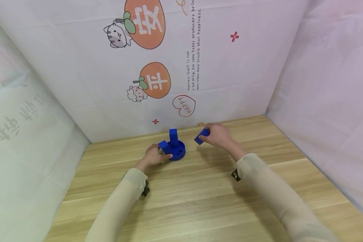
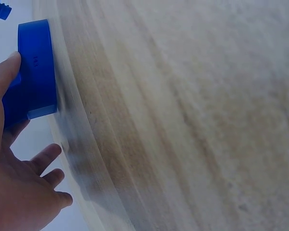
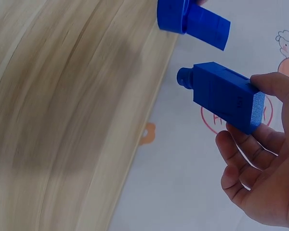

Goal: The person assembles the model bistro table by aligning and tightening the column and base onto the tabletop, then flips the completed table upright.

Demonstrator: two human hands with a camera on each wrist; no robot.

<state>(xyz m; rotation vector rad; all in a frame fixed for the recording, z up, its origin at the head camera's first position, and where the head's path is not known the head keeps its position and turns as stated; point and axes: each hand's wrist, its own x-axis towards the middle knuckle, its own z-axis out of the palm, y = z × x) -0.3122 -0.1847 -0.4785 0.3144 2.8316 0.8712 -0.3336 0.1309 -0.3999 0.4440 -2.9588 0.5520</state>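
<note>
A round blue base [image 1: 179, 155] with a raised rim lies on the wooden table, and a round hole shows inside it. One blue rectangular block [image 1: 173, 135] stands upright in the base. A second block [image 1: 163, 146] leans outward at its left side. My left hand [image 1: 152, 157] grips the base on that side, thumb [image 2: 7, 74] against its rim, other fingers behind the leaning block. Right of the base, my right hand [image 1: 218, 135] pinches a third blue block [image 3: 226, 94] between thumb and fingers, held above the table. A short round peg [image 3: 185, 77] on its end points toward the base.
The wooden table [image 1: 187, 201] ends at a white printed cloth wall [image 1: 217, 74] just behind the base. More white cloth hangs on the left [image 1: 24, 134] and right [image 1: 323, 101] sides. Each wrist carries a small dark camera.
</note>
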